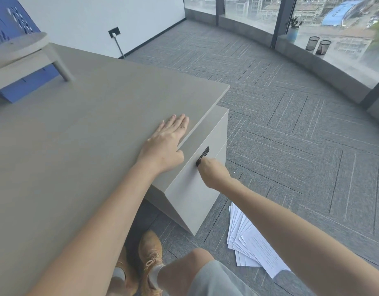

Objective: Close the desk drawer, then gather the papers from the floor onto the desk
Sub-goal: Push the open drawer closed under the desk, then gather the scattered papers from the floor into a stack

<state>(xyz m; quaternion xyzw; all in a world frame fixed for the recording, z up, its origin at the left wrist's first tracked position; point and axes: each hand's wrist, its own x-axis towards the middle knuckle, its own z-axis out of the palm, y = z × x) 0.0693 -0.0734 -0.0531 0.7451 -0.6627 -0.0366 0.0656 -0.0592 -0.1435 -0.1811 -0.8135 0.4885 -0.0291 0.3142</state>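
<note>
Head view: the grey table fills the left and centre of the frame, its corner reaching toward the upper middle. The left hand lies flat on the tabletop near its right edge, fingers stretched out and close together, the thumb curled over the edge; it holds nothing. Below that edge sits the drawer unit, pale grey, with the drawer front facing lower right. On this front is a small black handle. The right hand is at the lower end of that handle, fingers bunched narrow against it; whether they pinch the handle or only press on it cannot be told, as the fingertips are hidden behind the knuckles. How far the drawer stands out from its unit is also hard to judge from this angle.

The papers lie on the grey carpet floor in the lower right of the frame, a fanned stack of white printed sheets just beside the bottom corner of the drawer unit, partly hidden by the right forearm. At the bottom centre are the person's tan shoes and a bare knee above pale shorts.

In the upper left a pale wooden stand rests on the table before a blue panel. In the upper right, on the window ledge, stand two dark mesh pen cups and a potted plant. A wall socket with a cable sits on the white wall.
</note>
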